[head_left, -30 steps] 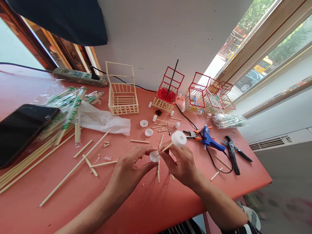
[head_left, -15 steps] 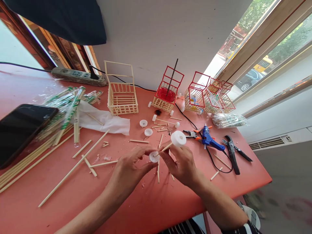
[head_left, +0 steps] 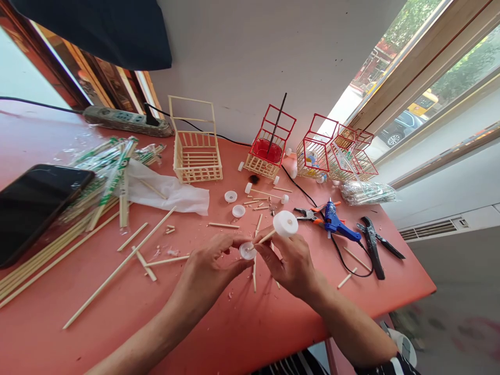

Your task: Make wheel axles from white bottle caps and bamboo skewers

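Between finger and thumb, my left hand [head_left: 213,265] pinches a white bottle cap [head_left: 247,251] with its hollow side showing. My right hand [head_left: 291,263] grips a short wooden stick [head_left: 267,237]. One end of the stick meets the inside of that cap; a second white cap [head_left: 286,224] sits on the other end, above my right fingers. Beyond my hands, two loose white caps [head_left: 238,211] lie on the table beside cut stick pieces. A finished-looking pair of cap wheels on a stick axle [head_left: 267,193] rests just behind them.
A bare stick basket cart [head_left: 198,159] and red-trimmed carts [head_left: 269,151] stand along the wall. To the right lie a blue glue gun [head_left: 336,224], pliers [head_left: 308,213] and black-handled cutters [head_left: 373,245]. Wrapped chopsticks [head_left: 117,172], a phone [head_left: 39,208] and a power strip [head_left: 127,121] are on the left.
Both hands keep almost the same hold on the cap and stick. The whole view shifts very slightly; nothing on the table is visibly moved.
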The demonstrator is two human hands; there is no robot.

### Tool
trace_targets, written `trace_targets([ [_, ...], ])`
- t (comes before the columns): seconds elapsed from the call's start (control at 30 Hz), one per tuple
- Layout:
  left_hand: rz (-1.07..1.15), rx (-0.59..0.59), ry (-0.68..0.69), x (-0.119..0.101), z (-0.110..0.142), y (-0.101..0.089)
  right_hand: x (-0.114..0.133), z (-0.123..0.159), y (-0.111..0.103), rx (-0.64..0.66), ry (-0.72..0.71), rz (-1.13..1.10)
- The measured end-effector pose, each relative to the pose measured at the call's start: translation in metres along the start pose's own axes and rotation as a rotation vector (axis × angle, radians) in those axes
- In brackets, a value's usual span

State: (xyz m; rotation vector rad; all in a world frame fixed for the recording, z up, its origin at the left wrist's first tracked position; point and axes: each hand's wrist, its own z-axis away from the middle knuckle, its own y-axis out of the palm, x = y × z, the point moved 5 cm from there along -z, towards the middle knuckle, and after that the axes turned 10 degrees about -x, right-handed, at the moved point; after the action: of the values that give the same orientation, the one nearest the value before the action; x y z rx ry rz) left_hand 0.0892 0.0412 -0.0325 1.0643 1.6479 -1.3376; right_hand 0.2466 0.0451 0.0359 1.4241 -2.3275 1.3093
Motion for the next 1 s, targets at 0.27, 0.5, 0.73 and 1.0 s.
trace_targets([
  [0.27,0.012,0.021,-0.014,0.0006,0.0,0.0004,0.0002,0.0015,0.0024,0.011,-0.008,-0.004],
  [0.5,0.013,0.017,-0.005,0.001,0.0,0.0004,-0.0015,0.0009,0.0029,0.013,-0.001,-0.006],
  [0.73,0.016,0.017,-0.003,-0.0007,0.0003,0.0,-0.0018,0.0016,0.0033,0.016,-0.004,0.012],
  [1.0,0.014,0.028,-0.016,-0.0013,0.0008,0.0002,-0.0019,0.0016,0.004,0.013,-0.026,0.028],
])
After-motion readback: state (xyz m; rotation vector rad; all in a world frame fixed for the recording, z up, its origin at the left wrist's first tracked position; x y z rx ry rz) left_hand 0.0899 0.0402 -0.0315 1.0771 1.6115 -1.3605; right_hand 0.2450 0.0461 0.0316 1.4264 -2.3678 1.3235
